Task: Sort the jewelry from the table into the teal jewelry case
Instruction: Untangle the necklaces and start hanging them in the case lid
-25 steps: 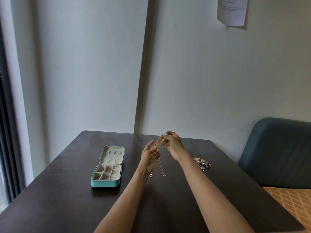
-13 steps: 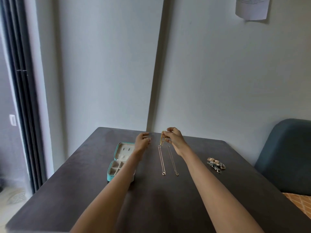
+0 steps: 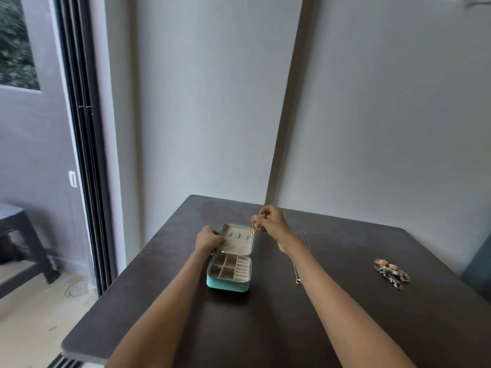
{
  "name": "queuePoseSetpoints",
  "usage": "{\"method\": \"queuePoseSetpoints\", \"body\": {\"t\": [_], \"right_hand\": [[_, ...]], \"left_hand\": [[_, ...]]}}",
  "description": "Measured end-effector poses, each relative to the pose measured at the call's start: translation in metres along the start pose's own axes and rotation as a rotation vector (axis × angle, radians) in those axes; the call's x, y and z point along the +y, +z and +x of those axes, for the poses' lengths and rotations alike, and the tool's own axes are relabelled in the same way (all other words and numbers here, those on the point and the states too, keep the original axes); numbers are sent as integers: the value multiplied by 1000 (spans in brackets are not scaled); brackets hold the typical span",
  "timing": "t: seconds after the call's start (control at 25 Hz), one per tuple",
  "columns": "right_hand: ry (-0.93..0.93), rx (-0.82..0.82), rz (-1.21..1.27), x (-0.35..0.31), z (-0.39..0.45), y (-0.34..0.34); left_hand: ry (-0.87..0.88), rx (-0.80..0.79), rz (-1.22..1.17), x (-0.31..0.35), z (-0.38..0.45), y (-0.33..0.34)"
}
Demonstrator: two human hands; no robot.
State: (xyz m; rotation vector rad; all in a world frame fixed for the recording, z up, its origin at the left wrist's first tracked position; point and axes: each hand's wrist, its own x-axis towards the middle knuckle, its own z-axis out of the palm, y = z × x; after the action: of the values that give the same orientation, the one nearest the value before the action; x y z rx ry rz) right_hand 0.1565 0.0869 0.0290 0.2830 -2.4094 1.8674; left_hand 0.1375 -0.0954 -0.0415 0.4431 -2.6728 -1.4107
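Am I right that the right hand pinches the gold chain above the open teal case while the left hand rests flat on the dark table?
Not quite: the head view shows the left hand gripping the lid edge of the open teal case, not resting on the dark table. The right hand does pinch the gold chain.

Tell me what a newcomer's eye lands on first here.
The open teal jewelry case on the dark table, the left hand gripping its lid's left edge. Next, the gold chain pinched in the right hand over the lid, and the jewelry pile far right.

teal jewelry case (image 3: pixel 229 272) open, flat | gold chain (image 3: pixel 253 226) dangling over lid | necklace (image 3: pixel 297 272) on table
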Motion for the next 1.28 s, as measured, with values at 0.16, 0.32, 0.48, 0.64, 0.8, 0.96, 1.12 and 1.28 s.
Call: {"method": "queuePoseSetpoints", "body": {"t": [0.16,0.32,0.48,0.64,0.8,0.96,1.12,1.28], "right_hand": [[18,-31,-28,11,3,5],[-15,-41,-41,11,3,2],[-21,-56,-17,14,2,2],[-18,-58,25,15,-1,4],[16,-41,162,14,-3,5],[47,-21,345,10,-6,7],[65,-16,447,2,-11,8],[69,-25,500,-4,-13,6]], "left_hand": [[-16,20,-180,-1,-4,5],[38,2,-425,-8,-7,19],[129,73,-422,-8,-12,27],[190,128,-165,-4,-16,26],[340,288,-166,6,-25,16],[627,324,-272,23,-37,6],[750,265,-128,29,-44,10],[730,298,-91,33,-49,16]]}}
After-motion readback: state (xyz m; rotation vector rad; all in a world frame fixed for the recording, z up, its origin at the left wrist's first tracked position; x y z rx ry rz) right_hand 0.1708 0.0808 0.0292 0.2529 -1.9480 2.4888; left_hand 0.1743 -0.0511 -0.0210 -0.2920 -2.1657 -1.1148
